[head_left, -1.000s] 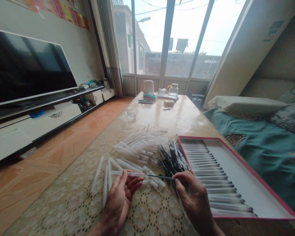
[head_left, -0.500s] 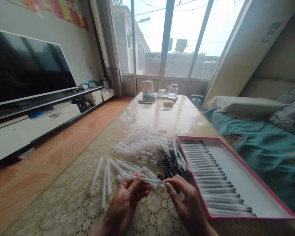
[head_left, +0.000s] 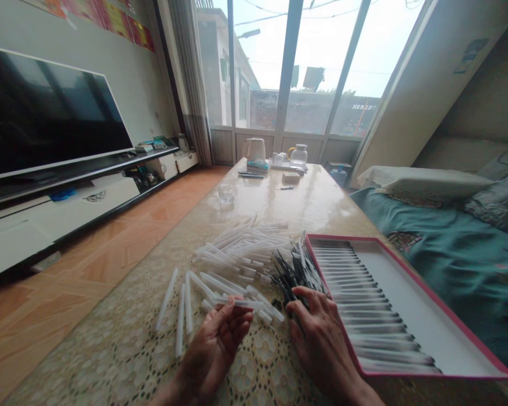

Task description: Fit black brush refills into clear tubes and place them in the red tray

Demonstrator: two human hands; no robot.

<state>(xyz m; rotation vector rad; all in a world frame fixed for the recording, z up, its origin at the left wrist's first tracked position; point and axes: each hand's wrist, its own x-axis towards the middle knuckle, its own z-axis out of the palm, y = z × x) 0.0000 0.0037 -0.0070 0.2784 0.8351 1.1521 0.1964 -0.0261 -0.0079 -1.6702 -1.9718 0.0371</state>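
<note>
My left hand is closed on a clear plastic tube, held level just above the table. My right hand rests at the near end of a bundle of thin black rods, fingers spread over them; I cannot see whether it grips one. A heap of clear tubes lies beyond both hands. To the right stands a shallow pink-rimmed box with several filled tubes laid in a row along its left side.
The long table has a lace-patterned cover. A kettle, a glass jug and a small glass stand at its far end. A TV is on the left, a teal-covered couch on the right.
The black rod that my right hand held has gone into the tube in my left hand. My right hand has let go and moved right onto the black rods.
</note>
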